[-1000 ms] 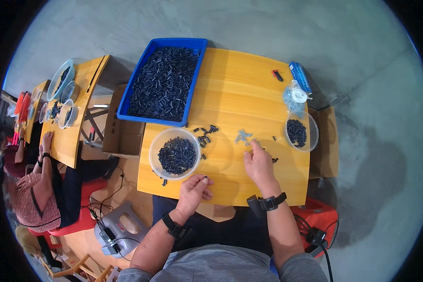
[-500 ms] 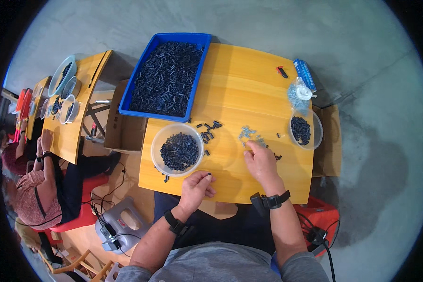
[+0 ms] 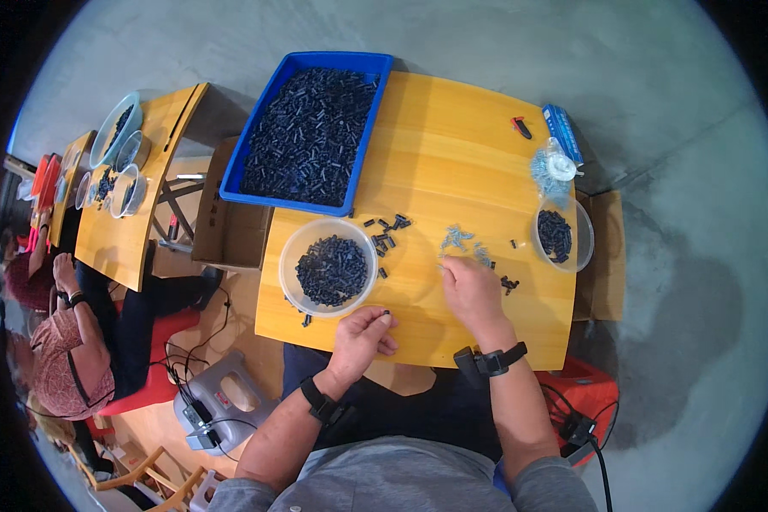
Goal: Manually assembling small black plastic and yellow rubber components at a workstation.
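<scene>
My left hand (image 3: 363,341) is over the table's front edge, with a small black piece (image 3: 387,313) pinched between thumb and forefinger. My right hand (image 3: 472,292) is closed in a pinch just in front of a loose pile of small silvery parts (image 3: 457,237); what its fingertips hold is too small to make out. A clear round bowl (image 3: 288,271) of short black pieces stands beyond my left hand. Loose black pieces (image 3: 386,240) lie beside that bowl, and a few more dark ones (image 3: 509,284) lie right of my right hand.
A blue tray (image 3: 224,191) full of black pieces stands at the back left of the yellow table (image 3: 452,128). Toward the right edge are a clear tub (image 3: 585,239) of black pieces, a plastic bag (image 3: 548,176), a blue box (image 3: 563,132) and a red-black tool (image 3: 521,128). Co-workers sit at left.
My right hand's fingertips have drawn slightly back from the silvery pile and pinch together. My left hand keeps its hold. The view has shifted a little, and a co-worker's hand has risen.
</scene>
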{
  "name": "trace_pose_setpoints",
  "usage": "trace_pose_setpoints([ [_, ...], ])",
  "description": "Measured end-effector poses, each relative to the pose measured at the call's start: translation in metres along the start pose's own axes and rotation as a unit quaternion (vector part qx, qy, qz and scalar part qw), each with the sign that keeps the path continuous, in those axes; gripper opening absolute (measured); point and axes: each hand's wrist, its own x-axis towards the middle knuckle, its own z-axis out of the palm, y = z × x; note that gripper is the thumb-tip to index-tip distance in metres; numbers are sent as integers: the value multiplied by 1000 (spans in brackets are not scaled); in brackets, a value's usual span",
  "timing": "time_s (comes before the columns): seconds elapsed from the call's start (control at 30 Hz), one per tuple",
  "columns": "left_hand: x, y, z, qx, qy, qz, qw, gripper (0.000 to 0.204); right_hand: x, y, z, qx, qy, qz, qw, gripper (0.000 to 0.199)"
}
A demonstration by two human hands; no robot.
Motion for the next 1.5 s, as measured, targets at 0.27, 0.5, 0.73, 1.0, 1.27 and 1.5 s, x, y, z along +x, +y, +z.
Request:
trace_pose_setpoints([
  [0.27,2,-3,-2,-8,-4,2,1000,19,-4,0,-2,-21,-42,70,996,11],
  [0.5,2,-2,-1,-2,-9,8,1000,19,-1,1,-1,-46,-52,23,997,11],
  [0.73,1,-2,-2,-1,-6,0,1000,18,-3,0,0,25,26,22,999,7],
  [1.0,3,2,1,16,-2,0,1000,20,-10,7,-3,-11,12,20,1000,6],
  [1.27,3,-2,-1,10,-13,11,1000,19,-7,3,-2,-27,3,26,999,8],
  [1.5,1,0,-1,-4,-10,12,1000,19,2,-1,-1,-2,-4,-7,1000,15],
])
